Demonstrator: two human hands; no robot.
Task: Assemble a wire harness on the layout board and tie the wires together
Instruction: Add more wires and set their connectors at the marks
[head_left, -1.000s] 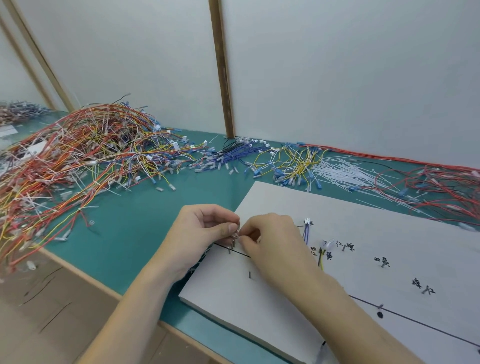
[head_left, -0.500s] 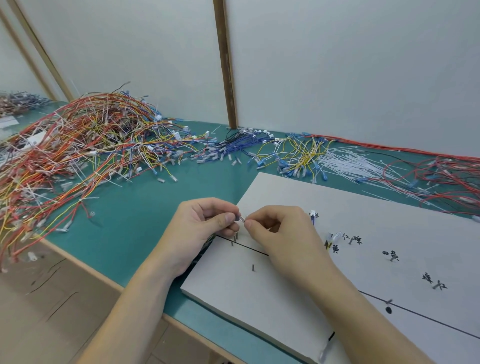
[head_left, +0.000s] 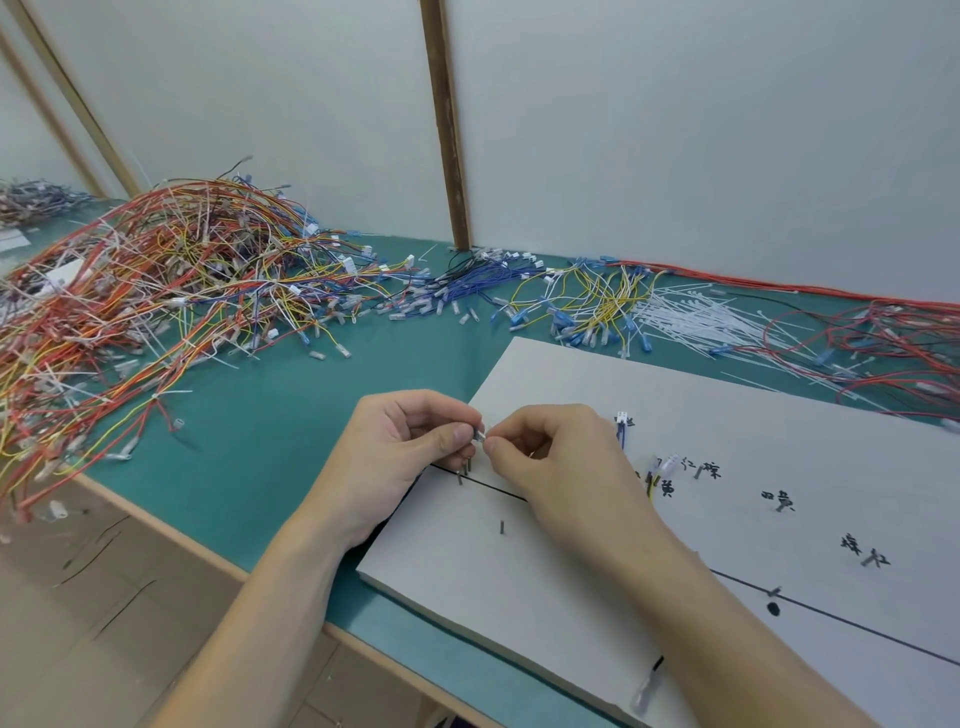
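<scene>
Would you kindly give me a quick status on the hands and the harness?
Left hand and right hand both pinch a small terminal over the layout board. Pins stand beneath. Nothing obstructing.

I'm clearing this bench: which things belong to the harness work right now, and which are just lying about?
In use:
- white layout board with black line and metal pins
- left hand and right hand, pinching a small clear terminal
- white connector with blue wires

Lying about:
- tangled red and orange wire pile
- white cable ties
- yellow wires

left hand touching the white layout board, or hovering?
Cannot tell. Head view: the left hand sits over the layout board corner, but its own fingers hide any contact or gap.
</scene>
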